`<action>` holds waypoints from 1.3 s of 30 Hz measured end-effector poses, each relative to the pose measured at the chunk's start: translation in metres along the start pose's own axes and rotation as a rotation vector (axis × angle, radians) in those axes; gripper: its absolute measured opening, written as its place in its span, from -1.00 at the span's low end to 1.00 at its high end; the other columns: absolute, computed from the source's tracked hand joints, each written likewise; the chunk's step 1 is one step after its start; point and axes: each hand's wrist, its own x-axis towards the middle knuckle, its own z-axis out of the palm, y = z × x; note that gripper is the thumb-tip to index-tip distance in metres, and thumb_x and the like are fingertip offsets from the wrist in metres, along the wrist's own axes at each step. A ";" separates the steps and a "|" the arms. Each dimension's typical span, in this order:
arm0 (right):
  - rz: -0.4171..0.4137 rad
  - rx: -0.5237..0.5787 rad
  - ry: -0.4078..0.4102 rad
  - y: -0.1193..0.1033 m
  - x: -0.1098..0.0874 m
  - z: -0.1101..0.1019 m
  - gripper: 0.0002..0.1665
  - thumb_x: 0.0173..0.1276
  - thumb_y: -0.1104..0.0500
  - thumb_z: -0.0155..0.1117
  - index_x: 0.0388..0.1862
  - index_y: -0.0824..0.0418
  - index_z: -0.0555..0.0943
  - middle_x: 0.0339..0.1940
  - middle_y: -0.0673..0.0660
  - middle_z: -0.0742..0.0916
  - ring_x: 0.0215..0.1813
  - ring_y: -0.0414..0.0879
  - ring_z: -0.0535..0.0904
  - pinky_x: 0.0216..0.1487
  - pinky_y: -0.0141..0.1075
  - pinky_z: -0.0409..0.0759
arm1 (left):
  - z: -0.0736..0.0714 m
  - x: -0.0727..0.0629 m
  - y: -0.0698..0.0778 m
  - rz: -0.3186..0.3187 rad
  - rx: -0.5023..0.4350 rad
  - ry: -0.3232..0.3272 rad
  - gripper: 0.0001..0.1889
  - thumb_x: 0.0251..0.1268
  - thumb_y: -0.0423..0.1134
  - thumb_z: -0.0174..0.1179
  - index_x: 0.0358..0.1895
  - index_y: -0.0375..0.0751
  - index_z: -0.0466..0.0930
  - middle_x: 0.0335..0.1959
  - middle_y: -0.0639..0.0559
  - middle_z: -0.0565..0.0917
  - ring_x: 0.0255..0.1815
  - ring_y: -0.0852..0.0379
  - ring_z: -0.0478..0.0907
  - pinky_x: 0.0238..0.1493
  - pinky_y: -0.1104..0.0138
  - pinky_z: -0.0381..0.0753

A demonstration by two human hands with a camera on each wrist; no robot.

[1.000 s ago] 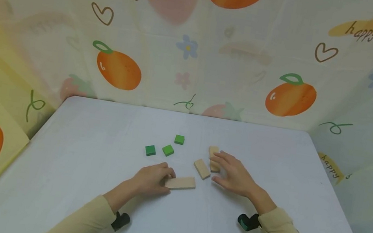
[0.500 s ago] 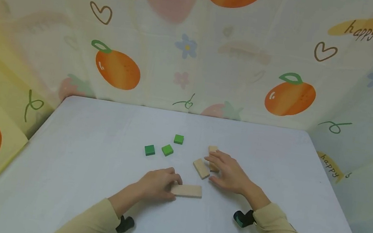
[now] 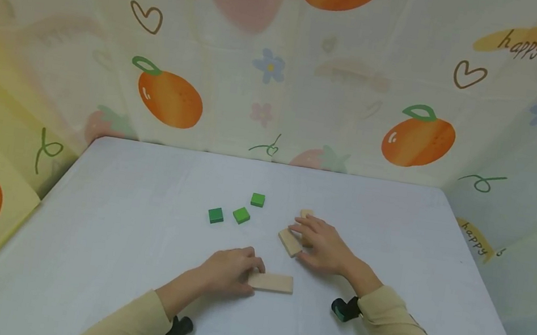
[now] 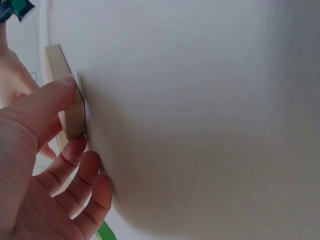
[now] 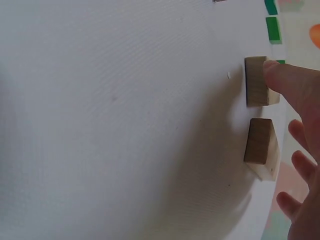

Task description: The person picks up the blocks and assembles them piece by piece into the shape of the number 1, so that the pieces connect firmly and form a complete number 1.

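Head: plank (image 3: 274, 283) pinched by left hand (image 3: 229, 269), lower centre, apparently being placed; block (image 3: 289, 244) touched by right hand (image 3: 325, 249), pinch unclear, grip likely needed.

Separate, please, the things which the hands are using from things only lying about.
Likely in the job:
long wooden block, pinched by the left hand
short wooden block, at the right hand

Seemingly just lying about:
three green blocks
partly hidden wooden block
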 end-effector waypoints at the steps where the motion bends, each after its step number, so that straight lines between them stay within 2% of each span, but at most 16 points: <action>1: 0.002 -0.009 -0.010 0.000 0.001 0.000 -0.33 0.13 0.05 0.33 0.24 0.13 0.41 0.29 0.20 0.43 0.34 0.22 0.25 0.17 0.18 0.25 | 0.000 0.000 0.001 -0.001 0.004 -0.003 -0.61 -0.03 -0.03 0.36 -0.06 0.10 0.56 -0.34 0.23 0.45 -0.42 0.34 0.34 -0.41 0.48 0.35; 10: 0.041 -0.025 -0.091 -0.003 0.005 -0.001 -0.23 0.13 0.00 0.33 0.32 0.10 0.31 0.36 0.19 0.36 0.41 0.23 0.10 0.21 0.20 0.15 | 0.002 -0.004 0.002 0.032 0.018 0.012 -0.61 -0.05 -0.01 0.37 -0.08 0.10 0.56 -0.36 0.23 0.44 -0.44 0.35 0.33 -0.44 0.49 0.34; 13: 0.035 -0.023 -0.082 -0.002 0.006 0.001 -0.23 0.14 0.01 0.31 0.33 0.10 0.30 0.36 0.19 0.35 0.41 0.24 0.08 0.20 0.22 0.12 | 0.002 -0.005 0.002 0.034 0.019 0.018 -0.59 -0.05 0.01 0.36 -0.07 0.09 0.56 -0.36 0.23 0.44 -0.43 0.35 0.34 -0.43 0.48 0.35; 18: 0.013 -0.013 -0.067 -0.004 0.006 0.000 -0.26 0.17 0.01 0.27 0.33 0.09 0.28 0.34 0.21 0.36 0.40 0.24 0.08 0.19 0.23 0.10 | 0.002 -0.007 -0.001 -0.004 0.027 0.031 -0.58 -0.09 0.05 0.37 -0.11 0.04 0.54 -0.33 0.24 0.46 -0.39 0.35 0.35 -0.37 0.45 0.40; 22: 0.037 -0.023 -0.102 -0.005 0.008 0.000 -0.27 0.14 0.04 0.29 0.31 0.13 0.32 0.34 0.24 0.35 0.40 0.27 0.07 0.20 0.24 0.10 | 0.003 -0.010 -0.003 -0.022 0.020 0.049 -0.63 -0.11 0.03 0.38 -0.21 0.02 0.53 -0.35 0.24 0.45 -0.39 0.34 0.35 -0.35 0.44 0.42; 27: 0.073 -0.060 -0.144 -0.004 0.010 0.002 -0.26 0.15 0.01 0.29 0.31 0.11 0.32 0.36 0.21 0.34 0.42 0.24 0.06 0.21 0.22 0.12 | 0.005 -0.011 -0.003 -0.023 0.016 0.071 -0.66 -0.09 0.03 0.37 -0.24 0.02 0.53 -0.37 0.24 0.45 -0.40 0.33 0.34 -0.35 0.44 0.41; 39: 0.100 -0.042 -0.132 -0.004 0.007 0.002 -0.22 0.10 -0.07 0.33 0.28 0.15 0.32 0.37 0.20 0.32 0.42 0.23 0.05 0.24 0.23 0.07 | 0.008 -0.014 -0.002 -0.010 0.007 0.112 -0.68 -0.06 0.00 0.36 -0.24 0.01 0.54 -0.35 0.24 0.46 -0.38 0.33 0.35 -0.34 0.45 0.43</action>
